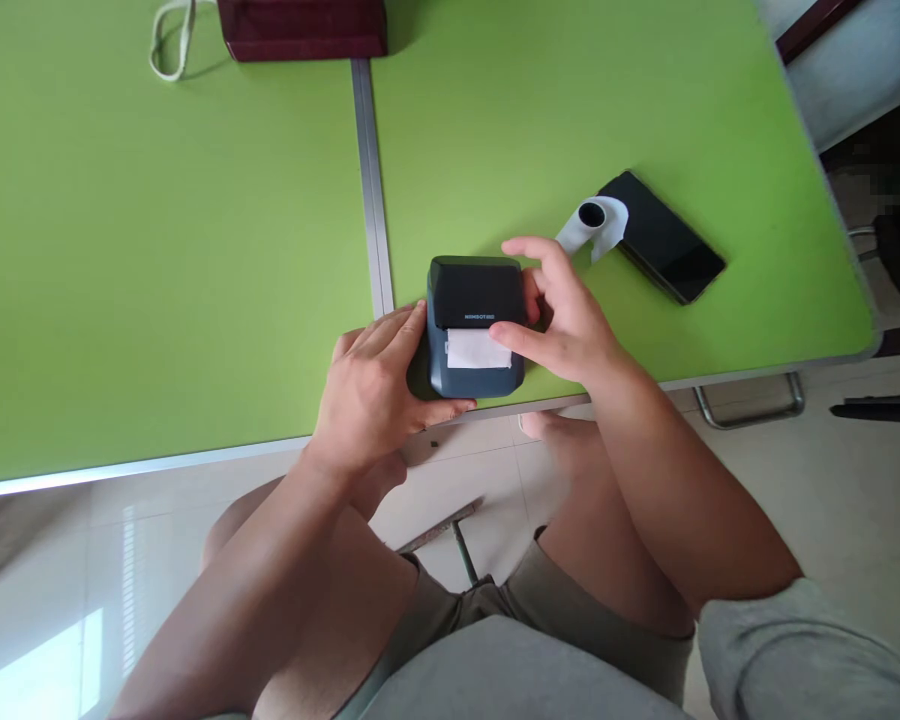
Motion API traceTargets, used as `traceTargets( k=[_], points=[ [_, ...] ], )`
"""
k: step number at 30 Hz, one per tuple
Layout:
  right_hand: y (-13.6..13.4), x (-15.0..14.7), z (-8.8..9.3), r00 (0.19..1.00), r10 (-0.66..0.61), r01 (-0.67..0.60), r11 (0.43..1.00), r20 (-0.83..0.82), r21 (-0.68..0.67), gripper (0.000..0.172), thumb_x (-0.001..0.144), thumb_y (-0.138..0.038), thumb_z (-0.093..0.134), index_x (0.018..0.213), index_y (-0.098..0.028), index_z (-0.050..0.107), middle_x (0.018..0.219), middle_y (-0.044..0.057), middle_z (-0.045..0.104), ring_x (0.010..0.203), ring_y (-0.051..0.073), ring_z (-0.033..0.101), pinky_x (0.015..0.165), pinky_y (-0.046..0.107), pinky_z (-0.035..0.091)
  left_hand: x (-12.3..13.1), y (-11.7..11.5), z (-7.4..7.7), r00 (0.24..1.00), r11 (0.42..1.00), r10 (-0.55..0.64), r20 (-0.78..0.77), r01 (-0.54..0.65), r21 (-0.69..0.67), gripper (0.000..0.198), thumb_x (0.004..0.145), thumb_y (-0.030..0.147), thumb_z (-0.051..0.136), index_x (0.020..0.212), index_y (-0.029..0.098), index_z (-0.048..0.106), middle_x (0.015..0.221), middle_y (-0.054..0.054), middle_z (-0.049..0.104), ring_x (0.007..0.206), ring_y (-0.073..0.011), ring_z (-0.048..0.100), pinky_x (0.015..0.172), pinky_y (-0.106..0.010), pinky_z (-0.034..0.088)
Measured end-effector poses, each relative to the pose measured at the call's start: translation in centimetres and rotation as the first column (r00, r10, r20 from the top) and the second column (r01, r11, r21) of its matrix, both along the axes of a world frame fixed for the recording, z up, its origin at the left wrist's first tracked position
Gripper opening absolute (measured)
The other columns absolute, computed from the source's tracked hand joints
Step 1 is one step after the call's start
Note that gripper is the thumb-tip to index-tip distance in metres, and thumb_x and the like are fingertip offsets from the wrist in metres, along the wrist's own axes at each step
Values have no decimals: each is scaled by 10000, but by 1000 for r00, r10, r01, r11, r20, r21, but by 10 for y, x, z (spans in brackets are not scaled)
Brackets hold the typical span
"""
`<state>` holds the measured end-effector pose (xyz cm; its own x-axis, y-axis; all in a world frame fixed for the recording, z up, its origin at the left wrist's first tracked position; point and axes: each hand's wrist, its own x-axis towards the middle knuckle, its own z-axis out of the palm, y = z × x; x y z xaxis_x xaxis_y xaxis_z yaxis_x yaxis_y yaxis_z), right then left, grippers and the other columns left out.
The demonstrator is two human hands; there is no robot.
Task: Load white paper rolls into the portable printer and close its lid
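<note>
A small dark label printer (475, 290), with a black lid and a blue-grey base, sits near the table's front edge. A white strip of paper (477, 349) sticks out from under the lid and lies over its front. My left hand (375, 385) is closed around the printer's left side, its thumb along the front. At the right side, my right hand (559, 320) has its thumb over the paper's upper corner by the lid edge. Its index finger is raised and the other fingers curl against the printer's side, partly hidden.
Behind my right hand stands a partly unwound white paper roll (592, 215) with a dark core. It touches or overlaps a black phone (667, 240). A dark red box (304, 28) with a white cord loop (184, 40) is at the far edge. A metal strip (373, 190) divides the green table (157, 250).
</note>
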<state>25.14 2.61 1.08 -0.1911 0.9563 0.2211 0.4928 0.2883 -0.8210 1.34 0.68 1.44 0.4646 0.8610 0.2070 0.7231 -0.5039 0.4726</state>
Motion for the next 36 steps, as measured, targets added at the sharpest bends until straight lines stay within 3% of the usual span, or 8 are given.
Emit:
traceTargets(
  k=[7, 12, 15, 18, 21, 28, 32, 36],
  points=[
    [5, -5, 15, 996, -91, 91, 995, -14, 46, 575, 845, -688, 620, 1236, -279, 517, 564, -85, 463, 481, 116, 484, 505, 298, 432, 2, 1, -3, 996, 999, 47, -75, -49, -22, 1054, 750, 913, 489, 1443, 119, 462, 1303, -202, 653, 1208, -368, 632, 1004, -490, 470],
    [16, -13, 26, 969, -238, 245, 961, -71, 125, 366, 933, -623, 538, 1044, -275, 557, 682, -22, 622, 567, 141, 592, 521, 303, 448, 2, 0, -2, 996, 999, 45, -80, -46, -8, 1033, 779, 908, 449, 1439, 113, 464, 1280, -197, 664, 1220, -355, 629, 1016, -466, 461],
    [20, -17, 34, 972, -211, 190, 966, 105, 175, 201, 926, -446, 603, 889, -248, 597, 804, -5, 699, 595, 131, 593, 579, 311, 465, 2, 0, -3, 995, 999, 46, -92, -46, 6, 1028, 785, 912, 426, 1432, 114, 468, 1277, -200, 666, 1217, -356, 632, 1001, -464, 468],
    [19, -20, 43, 894, -148, 103, 987, 424, 127, 46, 856, -263, 648, 830, -237, 677, 799, -2, 724, 611, 145, 582, 629, 324, 449, 1, 0, -5, 994, 999, 42, -98, -40, 20, 1023, 794, 907, 419, 1429, 106, 473, 1286, -209, 661, 1217, -356, 635, 993, -460, 472],
    [16, -23, 51, 810, -78, 68, 997, 581, 38, 118, 815, -248, 680, 915, -268, 740, 768, 7, 727, 614, 170, 573, 584, 311, 386, 0, 0, -5, 994, 999, 37, -98, -36, 17, 1033, 794, 901, 432, 1434, 90, 473, 1294, -217, 657, 1220, -363, 632, 991, -463, 472],
    [18, -25, 62, 728, 62, -5, 996, 683, -86, 318, 802, -192, 679, 1104, -292, 696, 933, 13, 757, 692, 202, 632, 603, 316, 387, 0, 0, -2, 996, 1000, 1, -87, 0, 13, 1058, 792, 919, 403, 1482, 118, 445, 1355, -190, 635, 1287, -350, 595, 1009, -443, 453],
    [17, -21, 72, 781, 126, -4, 980, 612, -197, 351, 840, -203, 604, 1172, -299, 666, 1070, 4, 754, 886, 229, 685, 685, 327, 453, 0, -1, -3, 996, 1000, -5, -88, 7, 24, 1087, 783, 932, 387, 1481, 101, 448, 1371, -190, 626, 1290, -355, 592, 1003, -446, 446],
    [9, -6, 71, 990, 51, -24, 979, 132, -201, 439, 776, -315, 693, 1210, -277, 639, 1096, 35, 728, 842, 183, 650, 649, 297, 454, 0, -2, -3, 995, 998, -18, -97, 23, 53, 1026, 835, 873, 421, 1501, 91, 421, 1386, -184, 616, 1276, -343, 599, 982, -435, 444]
  ],
)
